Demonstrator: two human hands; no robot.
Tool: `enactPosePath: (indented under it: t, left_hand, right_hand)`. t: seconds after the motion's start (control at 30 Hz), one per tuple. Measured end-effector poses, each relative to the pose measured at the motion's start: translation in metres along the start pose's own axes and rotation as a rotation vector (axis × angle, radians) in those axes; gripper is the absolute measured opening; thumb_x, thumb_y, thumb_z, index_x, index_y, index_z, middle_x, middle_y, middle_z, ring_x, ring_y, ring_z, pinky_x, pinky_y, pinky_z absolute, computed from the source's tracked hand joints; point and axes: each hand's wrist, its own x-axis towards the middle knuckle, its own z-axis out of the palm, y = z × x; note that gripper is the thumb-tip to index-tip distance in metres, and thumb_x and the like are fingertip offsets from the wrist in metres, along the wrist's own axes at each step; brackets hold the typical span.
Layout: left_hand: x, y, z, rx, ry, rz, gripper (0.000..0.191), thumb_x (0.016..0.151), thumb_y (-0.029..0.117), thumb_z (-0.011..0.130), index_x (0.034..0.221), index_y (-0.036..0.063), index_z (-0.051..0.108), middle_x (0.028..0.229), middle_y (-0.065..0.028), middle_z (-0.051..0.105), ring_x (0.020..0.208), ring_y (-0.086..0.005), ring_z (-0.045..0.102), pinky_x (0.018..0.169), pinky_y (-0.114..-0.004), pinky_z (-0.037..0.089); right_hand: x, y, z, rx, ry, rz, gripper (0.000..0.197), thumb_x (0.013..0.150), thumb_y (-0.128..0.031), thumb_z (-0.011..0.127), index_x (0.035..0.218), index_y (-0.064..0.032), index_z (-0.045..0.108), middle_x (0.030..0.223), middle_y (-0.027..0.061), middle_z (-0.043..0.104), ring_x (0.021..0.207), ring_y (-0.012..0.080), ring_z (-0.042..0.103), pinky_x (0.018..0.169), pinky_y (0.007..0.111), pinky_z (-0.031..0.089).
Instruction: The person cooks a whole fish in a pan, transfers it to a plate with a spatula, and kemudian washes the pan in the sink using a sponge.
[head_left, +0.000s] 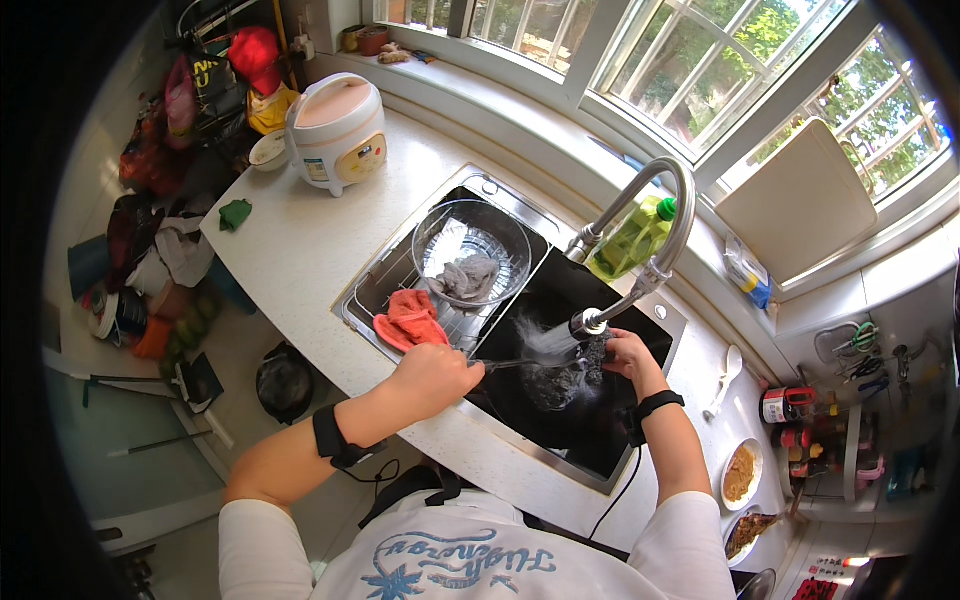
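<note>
My left hand is closed around the handle of a long dark utensil, perhaps a ladle or spatula. Its far end lies under the running water and is blurred by spray. In my right hand, a dark grey scrubber presses against that far end. Water pours from the sprayer head of the curved metal faucet between my hands. Below them is the black sink basin, with splashing at its bottom.
In the left basin, a clear bowl holding grey cloth and red cloths rest on a wire rack. Green soap bottle stands behind the faucet. A rice cooker sits at left; a white spoon and food bowls lie at right.
</note>
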Motion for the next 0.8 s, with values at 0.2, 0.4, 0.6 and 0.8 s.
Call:
enactPosePath:
  t: [0.2, 0.4, 0.6, 0.8]
  left_hand:
    - [0.02, 0.001, 0.019, -0.092, -0.077, -0.057, 0.01, 0.063, 0.01, 0.058, 0.072, 0.0087, 0.055, 0.059, -0.0072, 0.056, 0.057, -0.0239, 0.058, 0.047, -0.035, 0.044]
    - [0.013, -0.008, 0.014, -0.321, -0.242, -0.383, 0.025, 0.068, 0.017, 0.062, 0.092, 0.0107, 0.062, 0.071, -0.0108, 0.061, 0.068, -0.0271, 0.06, 0.058, -0.038, 0.046]
    - [-0.011, -0.003, -0.002, -0.533, -0.24, -0.472, 0.03, 0.069, 0.021, 0.065, 0.096, 0.0082, 0.061, 0.077, -0.0129, 0.062, 0.071, -0.029, 0.06, 0.063, -0.037, 0.046]
    - [-0.034, 0.025, -0.009, -0.593, -0.268, -0.531, 0.031, 0.07, 0.022, 0.064, 0.097, 0.0054, 0.06, 0.08, -0.0138, 0.062, 0.074, -0.0298, 0.059, 0.065, -0.037, 0.046]
  right_hand:
    - [0.003, 0.025, -0.039, -0.003, -0.013, -0.043, 0.042, 0.071, 0.006, 0.046, 0.107, -0.0126, 0.055, 0.084, 0.0006, 0.059, 0.074, 0.0163, 0.057, 0.067, 0.042, 0.048]
    - [-0.033, 0.025, -0.014, -0.365, -0.077, -0.126, 0.042, 0.069, 0.005, 0.05, 0.109, -0.0073, 0.055, 0.08, 0.0044, 0.057, 0.068, 0.0145, 0.056, 0.058, 0.029, 0.049]
    - [-0.075, 0.007, 0.037, -0.922, 0.01, -0.678, 0.042, 0.064, -0.001, 0.054, 0.106, -0.0074, 0.057, 0.098, 0.0156, 0.06, 0.09, 0.0293, 0.057, 0.078, 0.034, 0.045]
    - [-0.092, -0.033, 0.132, -0.942, -0.027, -0.939, 0.036, 0.067, -0.005, 0.051, 0.102, -0.01, 0.06, 0.094, 0.0161, 0.06, 0.088, 0.0314, 0.056, 0.075, 0.039, 0.045]
